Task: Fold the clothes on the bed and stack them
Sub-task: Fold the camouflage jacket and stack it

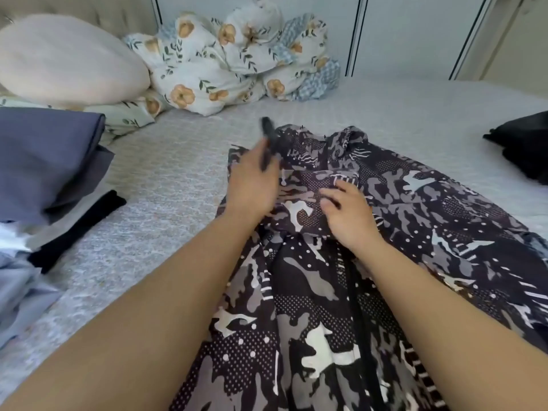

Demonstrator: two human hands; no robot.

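A dark patterned dress (400, 262) with grey and white camouflage shapes lies spread across the grey bedspread (166, 185), running from the middle of the bed toward me. My left hand (252, 185) holds a black strap or tie (268, 134) of the dress near its upper left edge; the strap is blurred. My right hand (347, 215) rests on the waist of the dress with its fingers curled into the fabric. A folded blue-grey garment (44, 161) lies at the left, over a black piece (80, 229).
A cream pillow (68, 60) and a bunched floral duvet (237, 60) sit at the head of the bed. A black garment (522, 146) lies at the right edge. Pale cloth (17, 280) is heaped at the near left. White wardrobe doors (415, 31) stand behind.
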